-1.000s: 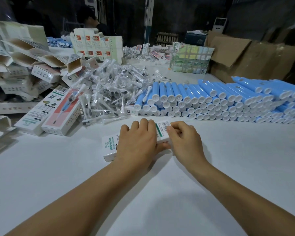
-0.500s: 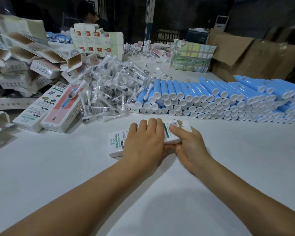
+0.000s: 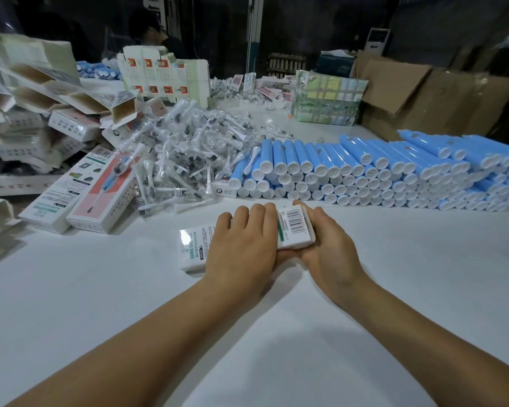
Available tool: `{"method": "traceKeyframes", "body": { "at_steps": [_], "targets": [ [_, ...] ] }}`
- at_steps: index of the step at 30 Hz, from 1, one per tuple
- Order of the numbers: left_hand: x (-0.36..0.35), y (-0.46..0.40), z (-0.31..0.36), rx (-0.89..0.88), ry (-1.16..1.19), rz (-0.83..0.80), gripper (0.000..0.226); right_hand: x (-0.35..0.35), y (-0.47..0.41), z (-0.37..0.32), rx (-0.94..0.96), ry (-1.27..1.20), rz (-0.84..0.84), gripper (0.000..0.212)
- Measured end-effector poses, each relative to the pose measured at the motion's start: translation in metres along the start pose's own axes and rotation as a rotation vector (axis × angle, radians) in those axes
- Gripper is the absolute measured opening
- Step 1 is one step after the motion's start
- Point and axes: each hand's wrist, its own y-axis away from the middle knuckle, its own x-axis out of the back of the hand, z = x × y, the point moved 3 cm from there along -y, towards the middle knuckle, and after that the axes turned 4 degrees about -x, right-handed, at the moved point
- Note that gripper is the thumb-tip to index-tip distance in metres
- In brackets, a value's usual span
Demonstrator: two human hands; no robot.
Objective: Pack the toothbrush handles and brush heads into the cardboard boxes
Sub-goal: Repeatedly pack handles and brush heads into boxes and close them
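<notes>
Both hands on one box, flat on the table just before the handles. Long axis left-right. Left hand pressed over its middle, fingers together; right hand cups its right end, nearer the flap. Heads behind-left of box.

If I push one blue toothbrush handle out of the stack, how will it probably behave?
The blue handles look round and smooth, so one would likely roll on the white table. They appear rigid, not floppy. Lying stacked in layers, neighbours may slide down when one is removed.
</notes>
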Motion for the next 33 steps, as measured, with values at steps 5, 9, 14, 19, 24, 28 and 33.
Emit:
{"method": "traceKeyframes", "body": {
  "at_steps": [5, 9, 14, 19, 24, 28, 33],
  "targets": [
    [-0.001, 0.001, -0.002, -0.003, 0.03, 0.047, 0.07, 0.004, -0.003, 0.001, 0.051, 0.021, 0.038, 0.032],
    [0.002, 0.002, -0.004, -0.009, 0.039, 0.078, 0.072, 0.006, -0.003, -0.001, 0.132, 0.104, 0.046, 0.031],
    [0.004, 0.004, -0.001, -0.045, -0.009, 0.076, 0.073, 0.007, -0.002, 0.002, 0.186, 0.144, 0.154, 0.036],
    [0.005, 0.002, 0.009, -0.068, -0.086, 0.073, 0.073, 0.007, 0.001, 0.005, 0.206, 0.102, 0.247, 0.039],
    [0.01, 0.0, 0.013, -0.066, -0.134, 0.071, 0.073, 0.005, 0.005, 0.005, 0.268, 0.092, 0.236, 0.033],
    [0.01, 0.0, 0.008, -0.05, -0.052, -0.019, 0.069, 0.007, -0.001, 0.005, 0.251, 0.139, 0.188, 0.029],
    [0.005, 0.001, -0.001, 0.017, -0.049, -0.077, 0.077, 0.004, 0.002, 0.012, 0.3, 0.531, 0.211, 0.037]
  ]
}}
